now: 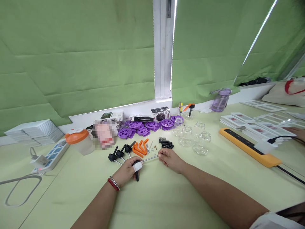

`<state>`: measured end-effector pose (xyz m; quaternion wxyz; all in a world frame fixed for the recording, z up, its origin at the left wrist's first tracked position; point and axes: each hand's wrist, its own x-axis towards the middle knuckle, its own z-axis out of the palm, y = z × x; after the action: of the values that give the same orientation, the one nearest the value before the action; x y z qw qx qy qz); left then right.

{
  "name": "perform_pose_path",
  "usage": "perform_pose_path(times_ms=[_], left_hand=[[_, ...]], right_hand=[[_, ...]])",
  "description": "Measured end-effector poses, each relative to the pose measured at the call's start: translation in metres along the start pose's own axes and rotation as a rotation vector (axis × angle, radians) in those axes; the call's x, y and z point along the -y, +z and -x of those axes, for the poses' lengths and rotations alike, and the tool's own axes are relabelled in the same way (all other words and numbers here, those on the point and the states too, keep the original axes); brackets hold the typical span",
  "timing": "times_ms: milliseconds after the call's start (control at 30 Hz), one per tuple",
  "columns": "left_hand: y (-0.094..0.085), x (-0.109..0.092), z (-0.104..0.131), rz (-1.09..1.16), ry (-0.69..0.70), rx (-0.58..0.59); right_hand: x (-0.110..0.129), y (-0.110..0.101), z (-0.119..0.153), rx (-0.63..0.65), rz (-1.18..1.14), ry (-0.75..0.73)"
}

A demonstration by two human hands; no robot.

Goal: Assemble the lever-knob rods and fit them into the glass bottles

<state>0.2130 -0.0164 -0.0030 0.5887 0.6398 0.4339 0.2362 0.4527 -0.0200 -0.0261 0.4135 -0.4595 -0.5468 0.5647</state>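
My left hand, with a white wrap on one finger, is closed round a black-handled part that has a thin metal rod pointing right. At the far end of that rod, my right hand is pinched; whether a small piece is also between its fingertips is hidden. Beyond my left hand lie several similar black parts with rods. Orange levers lie just past the rod, beside metal pins and tiny brass-coloured bits. Near my right hand are black pegs and springs.
Purple round plastic parts line the back. Clear cup-like pieces stand right of centre, near an orange-black power strip. An orange-lidded cup and white power strip are left. At far right, another person's hand shows.
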Motion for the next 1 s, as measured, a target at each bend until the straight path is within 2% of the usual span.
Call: perform_pose_path(times_ms=[500,1000], left_hand=[[-0.0002,-0.0015,-0.0004,-0.002,0.006,0.022],[-0.0015,0.0021,-0.0011,0.003,0.008,0.013]], right_hand=[[-0.0039,-0.0003,-0.0018,0.042,0.108,-0.079],[-0.0066,-0.0004,-0.0019,0.016,0.237,-0.104]])
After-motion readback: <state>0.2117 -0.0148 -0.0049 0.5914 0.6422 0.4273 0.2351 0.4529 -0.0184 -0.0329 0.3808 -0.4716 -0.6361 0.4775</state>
